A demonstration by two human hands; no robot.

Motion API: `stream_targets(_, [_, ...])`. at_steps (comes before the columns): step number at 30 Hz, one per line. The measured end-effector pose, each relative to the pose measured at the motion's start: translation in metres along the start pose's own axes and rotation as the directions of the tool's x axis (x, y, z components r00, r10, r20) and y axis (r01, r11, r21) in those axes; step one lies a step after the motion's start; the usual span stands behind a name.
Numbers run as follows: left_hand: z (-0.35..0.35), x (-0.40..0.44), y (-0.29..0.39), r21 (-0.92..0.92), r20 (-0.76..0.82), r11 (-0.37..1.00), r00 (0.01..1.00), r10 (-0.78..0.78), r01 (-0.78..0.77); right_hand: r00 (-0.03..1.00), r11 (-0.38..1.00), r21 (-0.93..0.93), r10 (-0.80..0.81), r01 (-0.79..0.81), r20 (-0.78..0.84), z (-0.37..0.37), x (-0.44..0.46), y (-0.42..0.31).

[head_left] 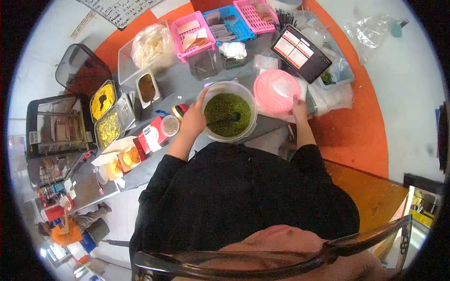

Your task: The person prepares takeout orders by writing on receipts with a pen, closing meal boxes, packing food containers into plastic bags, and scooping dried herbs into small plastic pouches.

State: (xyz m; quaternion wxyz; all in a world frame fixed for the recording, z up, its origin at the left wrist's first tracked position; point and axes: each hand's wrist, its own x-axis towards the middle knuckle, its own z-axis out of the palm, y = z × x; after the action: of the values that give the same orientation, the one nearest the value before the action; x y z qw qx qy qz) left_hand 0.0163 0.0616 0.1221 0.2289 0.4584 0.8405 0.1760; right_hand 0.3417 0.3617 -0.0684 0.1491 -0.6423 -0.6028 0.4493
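Note:
A clear round tub (253,122) holds a green chopped or saucy mass (219,104), with a black utensil (229,118) lying in it. My left hand (193,121) is at the tub's left rim, one finger stretched up along the rim; whether the other fingers grip it is hidden. On the right, my right hand (299,108) has hold of the edge of a round pink lid (274,93). The lid lies flat or nearly so, just right of the tub, over some clear plastic.
Left of the tub are a jar (169,125), a red box (152,136), filled buns (131,157) and yellow food trays (108,129). Behind stand pink (194,35) and blue baskets (229,23) and a tablet (300,52). A person in orange (65,232) is at the far lower left.

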Motion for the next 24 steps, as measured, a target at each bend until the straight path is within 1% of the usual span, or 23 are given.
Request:
stream_targets(1, [0.000,-0.001,-0.002,-0.010,-0.020,1.000,1.000,-0.017,0.017,1.000,1.000,-0.004,-0.009,0.009,0.003,-0.001,-0.010,-0.013])
stream_targets(2, [-0.001,-0.003,-0.003,-0.013,-0.026,1.000,0.999,-0.023,0.023,0.920,0.946,-0.222,-0.292,0.238,-0.260,-0.005,-0.041,-0.043])
stream_targets(3, [-0.002,-0.006,-0.002,-0.025,-0.030,0.998,0.998,-0.056,0.055,0.699,0.800,-0.473,-0.575,0.370,-0.425,-0.008,-0.062,-0.067])
stream_targets(4, [-0.004,-0.008,-0.003,-0.036,-0.033,0.996,0.996,-0.089,0.087,0.698,0.795,-0.474,-0.581,0.378,-0.418,-0.009,-0.065,-0.081])
stream_targets(5, [-0.007,-0.009,-0.005,-0.040,-0.039,0.995,0.995,-0.097,0.095,0.683,0.716,-0.500,-0.669,0.487,-0.293,-0.009,-0.065,-0.093])
stream_targets(6, [-0.011,-0.010,-0.008,-0.068,-0.006,0.993,0.995,-0.098,0.097,0.649,0.625,-0.509,-0.744,0.592,-0.160,-0.008,-0.062,-0.102])
stream_targets(7, [-0.012,-0.012,-0.011,-0.098,0.028,0.990,0.995,-0.101,0.103,0.644,0.614,-0.510,-0.751,0.602,-0.144,-0.001,-0.053,-0.104])
stream_targets(8, [-0.008,-0.014,-0.020,-0.107,0.022,0.987,0.993,-0.118,0.120,0.587,0.553,-0.507,-0.802,0.661,-0.110,0.010,-0.039,-0.102])
stream_targets(9, [-0.001,-0.015,-0.032,-0.158,-0.116,0.987,0.993,-0.033,0.015,0.523,0.487,-0.499,-0.849,0.716,-0.077,0.021,-0.028,-0.099])
stream_targets(10, [0.003,-0.019,-0.040,-0.188,-0.255,0.978,0.966,0.045,-0.095,0.518,0.478,-0.492,-0.853,0.728,-0.062,0.026,-0.018,-0.094])
stream_targets(11, [-0.008,-0.028,-0.034,-0.187,-0.263,0.979,0.964,0.032,-0.083,0.595,0.550,-0.409,-0.804,0.728,-0.023,0.027,-0.007,-0.089])
stream_targets(12, [-0.022,-0.039,-0.027,-0.241,-0.240,0.967,0.970,0.027,-0.086,0.663,0.621,-0.326,-0.749,0.713,0.022,0.028,0.004,-0.085])
stream_targets(13, [-0.038,-0.050,-0.018,-0.296,-0.214,0.951,0.976,0.024,-0.088,0.657,0.616,-0.320,-0.754,0.720,0.029,0.027,0.011,-0.081])
stream_targets(14, [-0.048,-0.061,-0.012,-0.395,-0.181,0.918,0.983,-0.041,-0.035,0.658,0.631,-0.292,-0.753,0.719,-0.004,0.024,0.014,-0.077])
stream_targets(15, [-0.050,-0.068,-0.017,-0.397,-0.187,0.917,0.981,-0.052,-0.027,0.661,0.645,-0.265,-0.749,0.717,-0.034,0.023,0.017,-0.073])
stream_targets(16, [-0.052,-0.077,-0.024,-0.454,-0.215,0.886,0.977,-0.005,-0.095,0.659,0.640,-0.263,-0.752,0.722,-0.021,0.022,0.015,-0.072])
stream_targets(17, [-0.055,-0.086,-0.025,-0.507,-0.247,0.847,0.968,0.039,-0.163,0.709,0.680,-0.293,-0.705,0.672,-0.010,0.017,0.009,-0.073])
stream_targets(18, [-0.057,-0.096,-0.022,-0.520,-0.282,0.838,0.959,0.015,-0.166,0.754,0.714,-0.324,-0.657,0.620,-0.006,0.011,0.004,-0.074])
stream_targets(19, [-0.059,-0.104,-0.023,-0.522,-0.287,0.836,0.958,0.011,-0.167,0.750,0.710,-0.326,-0.661,0.625,-0.003,0.006,-0.008,-0.083])
stream_targets(21, [-0.064,-0.112,-0.027,-0.509,-0.267,0.844,0.963,0.032,-0.169,0.694,0.676,-0.405,-0.709,0.616,-0.129,-0.002,-0.047,-0.118])
stream_targets(22, [-0.066,-0.114,-0.027,-0.511,-0.277,0.842,0.960,0.029,-0.173,0.686,0.668,-0.406,-0.717,0.623,-0.127,-0.002,-0.074,-0.138])
stream_targets(23, [-0.067,-0.117,-0.024,-0.494,-0.268,0.839,0.958,0.104,-0.229,0.700,0.715,-0.100,-0.699,0.692,-0.148,0.003,-0.107,-0.161])
stream_targets(24, [-0.068,-0.120,-0.021,-0.475,-0.256,0.833,0.950,0.176,-0.282,0.721,0.688,0.219,-0.676,0.692,-0.156,0.012,-0.140,-0.179])
